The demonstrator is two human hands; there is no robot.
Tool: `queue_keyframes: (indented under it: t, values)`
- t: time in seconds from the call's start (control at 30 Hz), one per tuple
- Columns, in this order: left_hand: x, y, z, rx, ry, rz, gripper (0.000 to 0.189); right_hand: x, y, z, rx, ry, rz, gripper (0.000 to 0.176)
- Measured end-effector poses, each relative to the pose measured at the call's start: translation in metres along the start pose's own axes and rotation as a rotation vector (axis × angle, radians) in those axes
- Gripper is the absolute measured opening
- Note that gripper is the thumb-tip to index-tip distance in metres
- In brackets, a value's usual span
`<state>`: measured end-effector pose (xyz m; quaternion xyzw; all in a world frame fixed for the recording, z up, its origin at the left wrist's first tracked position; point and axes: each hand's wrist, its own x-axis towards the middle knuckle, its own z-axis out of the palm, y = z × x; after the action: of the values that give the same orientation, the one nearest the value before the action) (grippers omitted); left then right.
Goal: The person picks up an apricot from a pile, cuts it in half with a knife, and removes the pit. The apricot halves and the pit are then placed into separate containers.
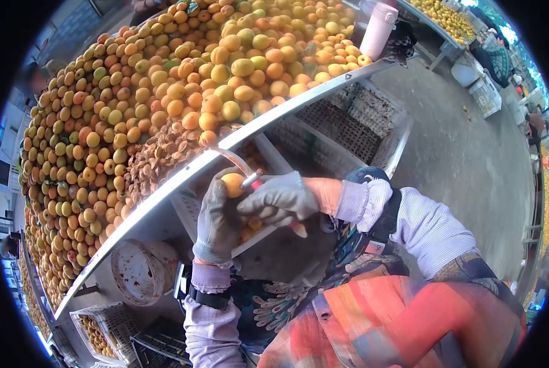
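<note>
L fingers (215, 191) gripping yellow fruit (232, 184), betw. hands; R fingers (263, 201) clenched on curved knife (250, 180) beside it.

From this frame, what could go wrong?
A slip of the curved blade in the gloved right hand might nick the gloved left hand holding the fruit right beside it. The heap reaches the table's rim, so a bump could roll some off.

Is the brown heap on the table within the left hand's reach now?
Probably yes: the left hand sits just across the pale table rim from the brown heap, but it holds a yellow fruit it would likely need to release.
</note>
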<state>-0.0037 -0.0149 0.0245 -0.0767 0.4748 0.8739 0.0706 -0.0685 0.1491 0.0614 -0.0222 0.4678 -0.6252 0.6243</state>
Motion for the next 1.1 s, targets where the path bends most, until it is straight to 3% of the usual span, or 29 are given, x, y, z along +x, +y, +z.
queue_keyframes:
  t: [0.1, 0.13, 0.17, 0.2, 0.3, 0.33, 0.4, 0.43, 0.53, 0.63, 0.77, 0.83, 0.93, 1.1]
  values:
    - [-0.001, 0.002, 0.014, -0.05, -0.096, 0.113, 0.052, -0.015, -0.001, -0.002, -0.161, -0.142, 0.04, 0.014]
    - [-0.002, 0.007, 0.007, -0.177, -0.189, -0.057, 0.052, -0.022, 0.001, 0.009, -0.31, -0.133, -0.053, 0.014]
    - [-0.002, 0.006, 0.009, -0.174, -0.195, -0.051, 0.052, -0.027, 0.002, 0.015, -0.46, -0.121, -0.15, 0.014]
    - [0.0, 0.004, 0.012, -0.304, -0.123, -0.058, 0.052, -0.022, 0.007, 0.008, -0.35, -0.134, -0.174, 0.016]
    - [0.006, 0.002, 0.01, -0.449, -0.067, 0.055, 0.047, -0.031, -0.002, 0.001, -0.008, 0.026, -0.171, 0.023]
    - [0.006, 0.004, 0.008, -0.466, -0.062, 0.073, 0.046, -0.029, 0.0, 0.0, -0.019, 0.022, -0.173, 0.023]
    - [0.003, 0.009, 0.01, -0.394, 0.0, 0.121, 0.046, -0.025, 0.009, 0.001, -0.064, 0.31, -0.104, 0.033]
    - [0.003, 0.01, 0.011, -0.391, -0.009, 0.127, 0.046, -0.022, 0.009, 0.001, -0.16, 0.304, -0.085, 0.043]
    - [0.002, 0.016, 0.013, -0.464, -0.182, 0.152, 0.062, -0.022, 0.011, 0.008, -0.147, 0.318, -0.124, 0.042]
    - [0.0, 0.018, 0.013, -0.404, -0.2, 0.181, 0.065, -0.022, 0.007, 0.017, -0.162, 0.309, -0.11, 0.039]
    - [-0.003, 0.022, 0.018, -0.344, -0.15, 0.196, 0.07, -0.018, 0.007, 0.018, -0.313, 0.347, -0.103, 0.038]
    - [-0.003, 0.022, 0.015, -0.079, -0.081, 0.19, 0.072, -0.015, 0.008, 0.016, -0.37, 0.359, -0.107, 0.038]
    - [0.0, 0.019, 0.011, -0.013, -0.092, 0.19, 0.074, -0.013, 0.008, 0.017, -0.402, 0.395, -0.072, 0.032]
    - [-0.003, 0.018, 0.016, -0.152, -0.077, 0.197, 0.074, 0.0, 0.014, 0.015, -0.738, 0.524, -0.18, 0.018]
